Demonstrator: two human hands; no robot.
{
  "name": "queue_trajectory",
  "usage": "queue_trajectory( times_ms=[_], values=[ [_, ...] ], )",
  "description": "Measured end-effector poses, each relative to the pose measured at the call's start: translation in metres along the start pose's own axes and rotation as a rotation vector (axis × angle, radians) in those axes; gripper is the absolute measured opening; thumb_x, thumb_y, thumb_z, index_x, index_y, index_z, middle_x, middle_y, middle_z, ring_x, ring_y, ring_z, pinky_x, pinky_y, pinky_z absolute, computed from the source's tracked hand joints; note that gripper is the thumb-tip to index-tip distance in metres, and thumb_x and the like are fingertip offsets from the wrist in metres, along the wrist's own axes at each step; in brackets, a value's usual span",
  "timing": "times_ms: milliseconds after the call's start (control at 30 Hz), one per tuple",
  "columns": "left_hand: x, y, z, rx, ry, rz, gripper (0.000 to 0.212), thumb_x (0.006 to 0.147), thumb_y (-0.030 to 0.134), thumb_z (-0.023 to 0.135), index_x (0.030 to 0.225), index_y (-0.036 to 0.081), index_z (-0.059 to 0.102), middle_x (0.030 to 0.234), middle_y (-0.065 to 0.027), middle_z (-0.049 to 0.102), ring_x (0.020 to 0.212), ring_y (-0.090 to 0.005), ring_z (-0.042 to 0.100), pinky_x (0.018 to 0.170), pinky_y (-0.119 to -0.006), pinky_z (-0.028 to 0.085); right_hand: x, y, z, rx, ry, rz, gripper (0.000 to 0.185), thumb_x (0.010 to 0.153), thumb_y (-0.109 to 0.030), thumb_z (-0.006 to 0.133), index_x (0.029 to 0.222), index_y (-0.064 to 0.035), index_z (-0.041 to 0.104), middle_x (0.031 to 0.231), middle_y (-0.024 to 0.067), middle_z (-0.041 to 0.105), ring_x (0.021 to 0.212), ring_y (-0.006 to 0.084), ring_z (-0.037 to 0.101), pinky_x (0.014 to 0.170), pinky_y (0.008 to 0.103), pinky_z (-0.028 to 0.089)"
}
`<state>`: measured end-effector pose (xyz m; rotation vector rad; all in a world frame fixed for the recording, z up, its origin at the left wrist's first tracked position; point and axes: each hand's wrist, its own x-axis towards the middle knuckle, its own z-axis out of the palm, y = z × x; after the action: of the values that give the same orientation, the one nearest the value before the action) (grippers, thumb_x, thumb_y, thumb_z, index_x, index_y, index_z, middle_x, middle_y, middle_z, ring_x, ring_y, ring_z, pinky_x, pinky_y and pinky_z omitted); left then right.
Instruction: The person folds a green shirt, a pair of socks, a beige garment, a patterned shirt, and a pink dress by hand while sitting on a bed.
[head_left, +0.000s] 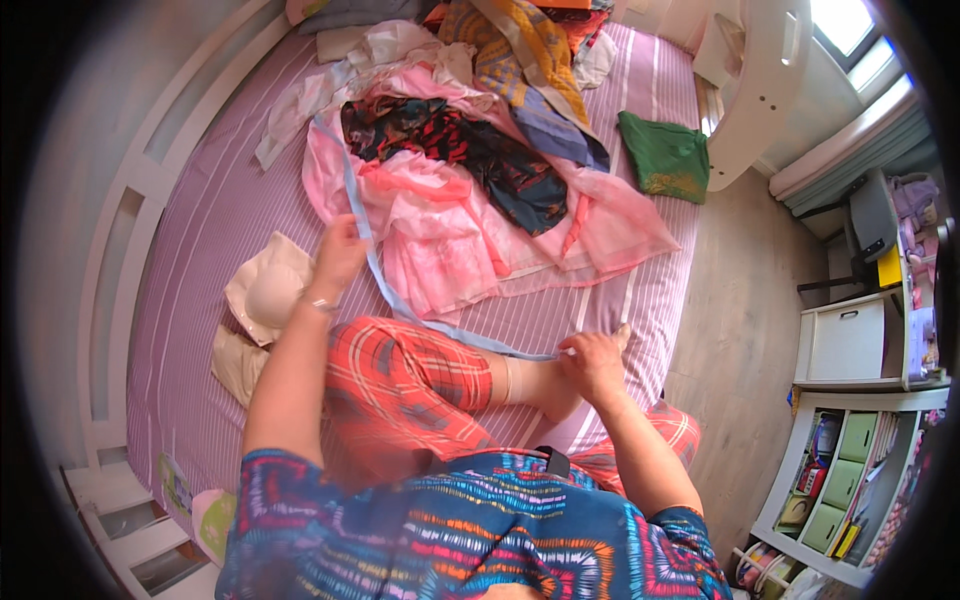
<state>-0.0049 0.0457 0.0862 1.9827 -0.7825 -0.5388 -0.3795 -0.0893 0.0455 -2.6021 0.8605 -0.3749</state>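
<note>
A long light-blue fabric strip (390, 294) runs between my two hands, curving over my knee in red plaid trousers. My left hand (341, 251), slightly blurred, has its fingers closed on the strip, whose upper part runs on over the pink cloth. My right hand (595, 360) pinches the strip's other end above my ankle. In front of me a sheer pink garment (442, 247) lies spread on the striped bedsheet (217, 225), with a dark floral cloth (517, 184) on top. A beige bra (274, 292) lies left of my left forearm.
A folded green cloth (666, 157) lies near the bed's right edge. Yellow-and-blue patterned fabric (525, 67) and white garments (390, 45) are heaped at the far end. A white bed rail (142, 180) borders the left side. Wooden floor (720, 300) and shelves (780, 465) are to the right.
</note>
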Motion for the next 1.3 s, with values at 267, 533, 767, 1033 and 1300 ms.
queue_trajectory(
  times_ms=[267, 533, 767, 1033, 1300],
  values=[
    [0.022, 0.074, 0.179, 0.863, -0.451, 0.355, 0.035, 0.066, 0.017, 0.056, 0.100, 0.023, 0.062, 0.135, -0.0134, 0.024, 0.119, -0.0301, 0.030, 0.098, -0.036, 0.027, -0.003, 0.003, 0.019, -0.220, 0.054, -0.197, 0.009, 0.063, -0.022, 0.050, 0.057, -0.0147, 0.049, 0.063, 0.0001, 0.047, 0.068, 0.0183, 0.047, 0.067, 0.0334, 0.035],
    [0.044, 0.071, 0.215, 0.925, -0.589, 0.219, 0.049, 0.067, 0.021, 0.055, 0.115, 0.009, 0.049, 0.132, -0.0123, 0.030, 0.113, -0.0305, 0.039, 0.093, -0.039, 0.035, 0.005, 0.010, 0.013, -0.110, 0.067, -0.232, 0.009, 0.058, -0.022, 0.052, 0.056, -0.0153, 0.047, 0.063, -0.0011, 0.046, 0.068, 0.0165, 0.047, 0.066, 0.0318, 0.034],
    [0.055, 0.061, 0.224, -0.100, -0.028, 0.023, 0.029, 0.063, 0.013, 0.057, 0.090, 0.004, 0.060, 0.079, -0.0111, 0.060, 0.076, -0.0273, 0.059, 0.070, -0.034, 0.047, 0.008, 0.011, 0.014, -0.054, 0.166, -0.288, 0.009, 0.056, -0.020, 0.052, 0.056, -0.0140, 0.045, 0.062, -0.0010, 0.045, 0.066, 0.0166, 0.047, 0.065, 0.0311, 0.035],
    [-0.054, 0.112, 0.192, -1.115, -0.727, -0.271, 0.009, 0.066, -0.004, 0.047, 0.066, 0.005, 0.051, 0.065, -0.0038, 0.054, 0.061, -0.0139, 0.053, 0.058, -0.024, 0.044, 0.002, 0.011, 0.014, -0.114, 0.170, -0.269, 0.009, 0.055, -0.020, 0.052, 0.054, -0.0156, 0.045, 0.059, -0.0015, 0.042, 0.066, 0.0160, 0.046, 0.065, 0.0325, 0.035],
    [-0.172, 0.137, 0.170, -0.951, -1.530, -0.249, 0.006, 0.064, -0.001, 0.048, 0.060, 0.003, 0.049, 0.061, 0.0003, 0.046, 0.061, -0.0081, 0.042, 0.057, -0.020, 0.033, -0.005, -0.001, 0.012, -0.188, 0.096, -0.225, 0.022, 0.067, -0.024, 0.051, 0.085, -0.0127, 0.055, 0.088, 0.0054, 0.052, 0.088, 0.0225, 0.049, 0.082, 0.0364, 0.034]
  ],
)
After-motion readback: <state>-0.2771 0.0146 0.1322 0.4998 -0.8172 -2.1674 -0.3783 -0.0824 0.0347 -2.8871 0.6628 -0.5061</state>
